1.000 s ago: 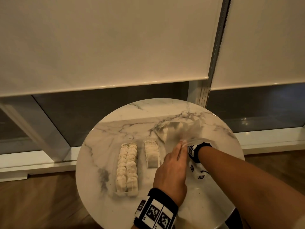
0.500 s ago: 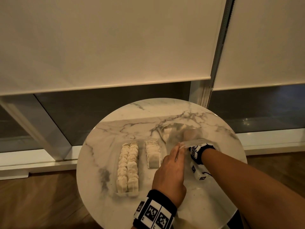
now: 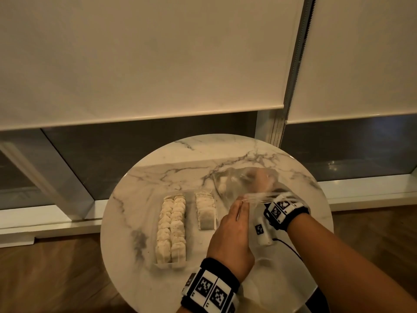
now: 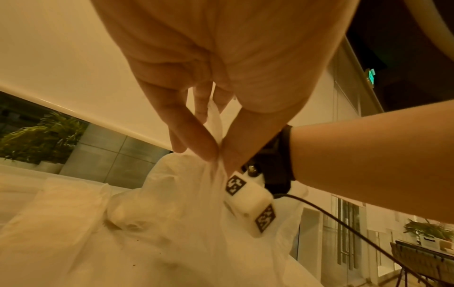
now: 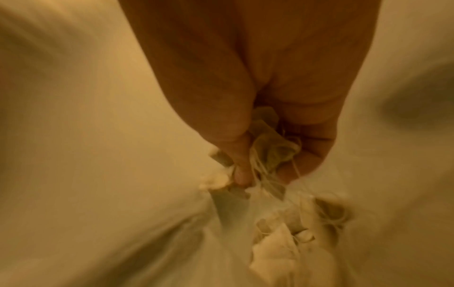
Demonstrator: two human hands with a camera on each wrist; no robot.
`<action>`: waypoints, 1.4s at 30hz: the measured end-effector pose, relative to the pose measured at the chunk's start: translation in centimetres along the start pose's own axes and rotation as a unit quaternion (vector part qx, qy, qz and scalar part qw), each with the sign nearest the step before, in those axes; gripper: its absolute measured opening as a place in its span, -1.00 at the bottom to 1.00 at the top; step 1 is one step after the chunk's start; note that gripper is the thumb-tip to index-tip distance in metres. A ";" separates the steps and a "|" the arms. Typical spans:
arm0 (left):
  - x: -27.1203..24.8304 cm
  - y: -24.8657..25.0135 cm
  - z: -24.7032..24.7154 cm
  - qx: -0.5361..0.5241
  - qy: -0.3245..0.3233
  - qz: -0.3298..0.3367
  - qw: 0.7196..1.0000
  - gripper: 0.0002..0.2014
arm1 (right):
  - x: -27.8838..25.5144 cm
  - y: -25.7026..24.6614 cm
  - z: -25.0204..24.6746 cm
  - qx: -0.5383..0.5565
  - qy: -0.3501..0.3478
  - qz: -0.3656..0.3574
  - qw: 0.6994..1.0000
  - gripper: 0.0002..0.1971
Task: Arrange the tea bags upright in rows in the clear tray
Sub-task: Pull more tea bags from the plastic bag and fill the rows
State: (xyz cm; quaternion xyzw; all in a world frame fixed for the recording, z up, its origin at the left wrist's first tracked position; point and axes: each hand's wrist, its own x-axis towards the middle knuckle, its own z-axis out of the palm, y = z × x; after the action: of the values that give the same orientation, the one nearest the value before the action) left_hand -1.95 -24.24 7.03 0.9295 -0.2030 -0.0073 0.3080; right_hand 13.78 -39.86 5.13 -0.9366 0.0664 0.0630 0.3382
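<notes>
Left hand (image 3: 230, 236) extends forward over the marble table (image 3: 140, 222), thumb and forefinger pinching the rim of a clear plastic bag (image 3: 239, 184). Right hand (image 5: 270, 120), inside the bag, has fingers curled round a bunch of tea bags (image 5: 267, 147); loose ones lie below it. The clear tray (image 3: 180, 264), left of the bag, holds two full upright rows of bags and a partial third row (image 3: 205, 210). Wristbands (image 3: 211, 288) bear square black-and-white markers; no readable writing.
</notes>
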 end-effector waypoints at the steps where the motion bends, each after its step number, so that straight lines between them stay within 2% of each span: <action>1: 0.2 -0.1 -0.1 0.005 0.008 0.003 1.000 0.00 | -1.3 0.0 -0.1 0.025 -0.024 -0.005 0.999 -0.77; 2: 0.3 0.0 -0.1 0.007 0.008 0.001 1.000 0.00 | -2.7 0.2 -0.1 0.037 -0.028 -0.019 0.999 -0.90; 6: 0.6 -0.9 0.2 0.000 0.034 0.002 0.999 0.00 | -7.3 0.1 0.0 0.056 -0.040 0.015 0.998 -0.70; 8: 0.9 -1.6 0.6 0.004 0.041 0.000 0.999 -0.01 | -10.3 0.3 -0.5 0.108 -0.046 -0.022 0.993 -0.78; 11: 1.2 -2.4 0.8 0.003 0.039 -0.011 0.999 -0.02 | -13.1 1.8 -1.4 0.231 -0.058 -0.029 0.971 -0.94; 14: 1.3 -3.1 1.3 -0.023 0.043 -0.023 0.999 -0.04 | -15.1 2.1 -2.6 0.279 -0.111 -0.030 0.953 -0.90; 16: 1.4 -3.4 1.7 -0.044 0.052 -0.023 0.997 -0.06 | -16.1 2.0 -3.3 0.337 -0.141 -0.044 0.930 -0.85; 19: 1.3 -3.6 2.7 -0.045 0.025 -0.030 0.998 -0.08 | -16.9 1.0 -4.3 0.420 -0.137 -0.049 0.896 -0.80; 21: 0.9 -3.4 3.5 -0.048 -0.016 -0.042 0.998 -0.11 | -17.2 -0.3 -5.0 0.460 -0.124 -0.062 0.877 -0.82; 25: 0.0 -2.8 4.2 -0.078 -0.070 -0.041 0.994 -0.38 | -17.6 -2.5 -5.9 0.490 -0.111 -0.077 0.861 -0.85; 26: -0.2 -2.7 4.3 -0.085 -0.078 -0.045 0.992 -0.40 | -17.6 -2.8 -6.1 0.499 -0.111 -0.078 0.856 -0.84; 31: -0.3 -2.8 4.5 -0.165 -0.081 -0.058 0.981 -0.20 | -17.3 -4.2 -6.2 0.527 -0.102 -0.090 0.839 -0.71; 37: -0.5 -2.4 3.2 -0.260 -0.098 -0.079 0.957 -0.28 | -17.0 -5.7 -6.4 0.564 -0.076 -0.088 0.818 -0.72; 42: -0.7 -3.0 3.4 -0.254 -0.109 -0.092 0.957 -0.48 | -16.7 -6.6 -6.5 0.612 -0.076 -0.083 0.783 -0.67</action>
State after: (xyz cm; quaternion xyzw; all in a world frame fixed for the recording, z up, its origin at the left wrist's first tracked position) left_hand -1.98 -23.76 2.47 0.8291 -0.1400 -0.1881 0.5077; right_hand -1.04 -37.60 16.93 -0.5270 -0.0132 0.0515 0.8482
